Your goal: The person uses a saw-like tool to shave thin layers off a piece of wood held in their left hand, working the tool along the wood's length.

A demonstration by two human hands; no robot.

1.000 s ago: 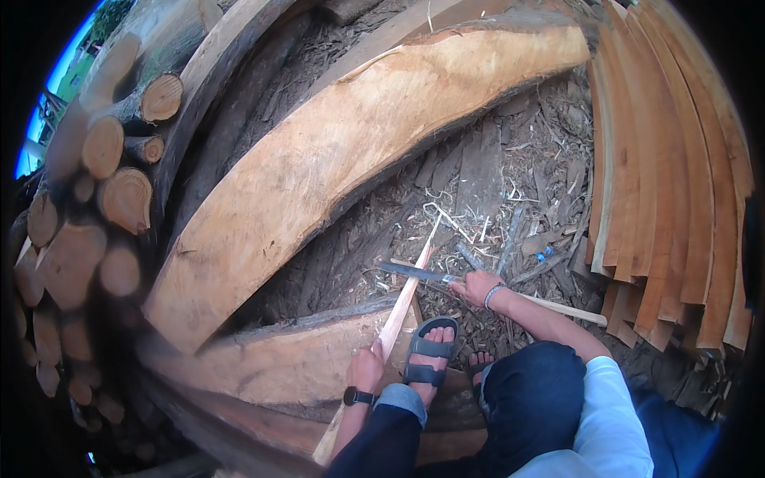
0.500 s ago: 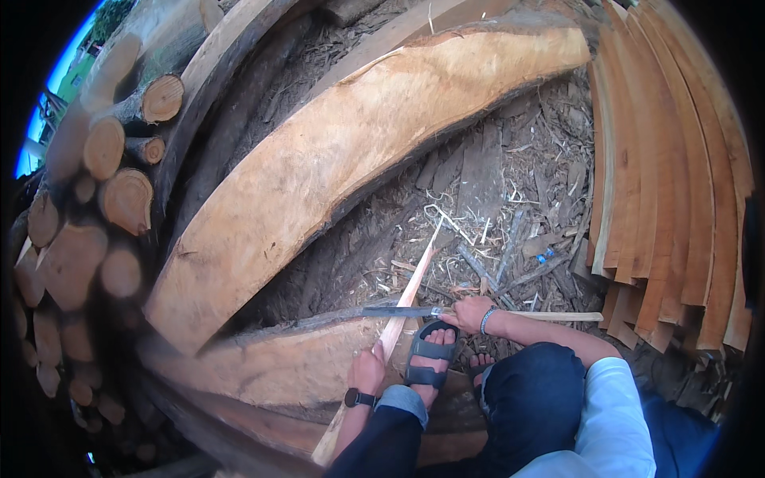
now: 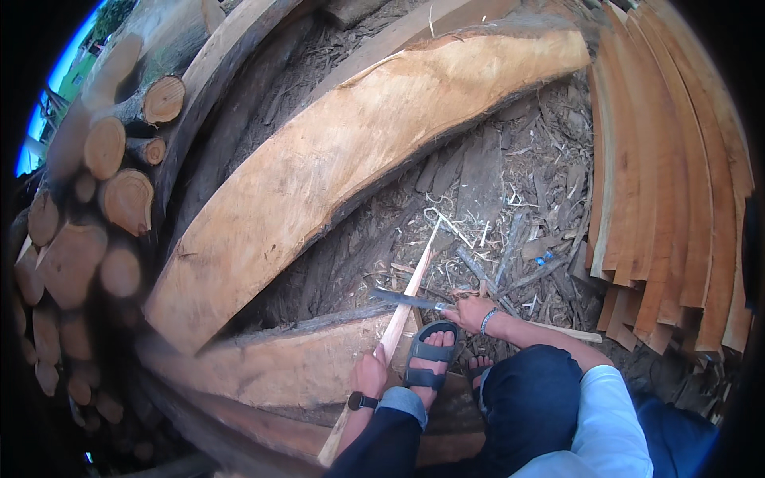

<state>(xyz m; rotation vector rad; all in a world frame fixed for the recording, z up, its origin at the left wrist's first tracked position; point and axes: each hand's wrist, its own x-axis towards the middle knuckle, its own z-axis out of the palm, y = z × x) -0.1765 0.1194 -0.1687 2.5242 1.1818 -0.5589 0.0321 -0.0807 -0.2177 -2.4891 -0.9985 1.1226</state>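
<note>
My left hand [image 3: 369, 373] is closed around a long pale wooden strip [image 3: 404, 310], which slants away from me to a thin, pointed far end. In my right hand [image 3: 472, 313] is a knife [image 3: 410, 300] with a narrow dark blade. The blade lies across the strip, beyond my left hand. A long pale handle [image 3: 567, 331] runs back under my right forearm and shows again to its right. My sandalled left foot [image 3: 430, 354] stands right beside the strip.
A thick curved slab [image 3: 343, 159] lies across the far side, and another slab [image 3: 279, 366] lies near me. Cut logs [image 3: 103, 151] are piled at the left. Sawn boards [image 3: 661, 175] are stacked at the right. Shavings [image 3: 486, 231] and bark litter the ground.
The knife has tilted: its blade tip has swung away from me, while the handle's far end has dropped nearer. The strip and my left hand have barely moved.
</note>
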